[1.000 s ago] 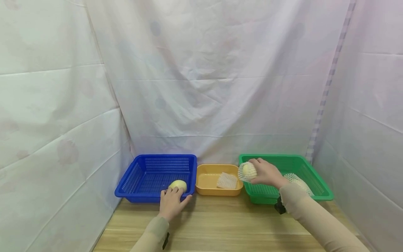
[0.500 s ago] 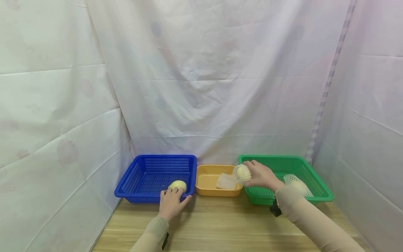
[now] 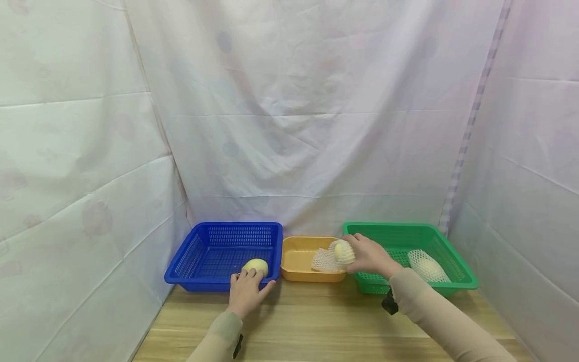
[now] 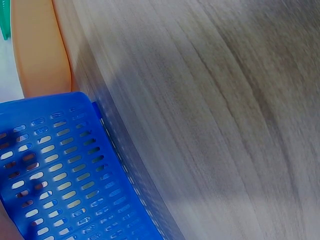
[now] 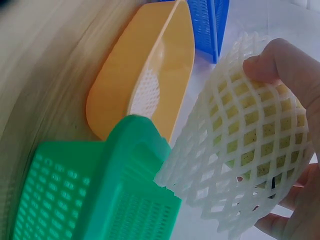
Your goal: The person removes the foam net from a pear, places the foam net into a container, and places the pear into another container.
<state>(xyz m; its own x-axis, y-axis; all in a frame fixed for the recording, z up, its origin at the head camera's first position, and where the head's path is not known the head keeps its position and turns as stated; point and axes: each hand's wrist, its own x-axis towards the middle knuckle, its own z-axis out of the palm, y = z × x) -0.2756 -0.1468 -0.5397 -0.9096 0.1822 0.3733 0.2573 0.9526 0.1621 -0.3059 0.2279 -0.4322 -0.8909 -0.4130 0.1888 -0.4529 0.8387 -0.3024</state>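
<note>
My right hand (image 3: 368, 255) grips a speckled yellow-green pear (image 5: 265, 132) in a white foam net sleeve, above the gap between the orange tray and the green basket. In the right wrist view the thumb presses the sleeve from above; the loose end of the net extends past the fruit, towards the lower left. At the blue basket (image 3: 178, 278), my left hand (image 3: 246, 294) reaches over the front rim, fingers touching a bare yellow-green fruit (image 3: 256, 264), thumb spread away. The left wrist view shows only a sliver of that hand, at the lower left edge.
The orange tray (image 3: 298, 276) stands between the two baskets and contains an empty foam net (image 3: 322, 260). In the green basket (image 3: 470, 279) lies another netted fruit (image 3: 427, 266). White cloth (image 3: 289, 151) hangs behind the wooden table (image 3: 307, 322).
My right hand has moved left and slightly down with the netted pear, from over the green basket's left end towards the orange tray. My left hand stays in place.
</note>
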